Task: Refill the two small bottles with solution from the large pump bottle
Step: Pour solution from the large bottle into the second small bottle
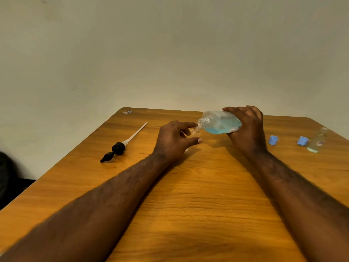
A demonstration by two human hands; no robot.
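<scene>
My right hand point(247, 129) grips the large clear bottle point(220, 121), tipped on its side with its open neck pointing left and blue solution pooled in its lower half. My left hand point(174, 139) holds a small clear bottle point(194, 131) just under that neck; most of the small bottle is hidden by my fingers. The second small bottle point(318, 141) stands uncapped at the right edge of the table with a little pale liquid at its bottom. The black pump head point(118, 149) with its white tube lies on the table to the left.
Two blue caps point(273, 140) point(302, 141) sit on the wooden table point(188, 205) between my right hand and the second small bottle. A small sticker point(128, 111) lies at the far left corner. A plain wall rises behind the table; a dark shape shows at the left edge.
</scene>
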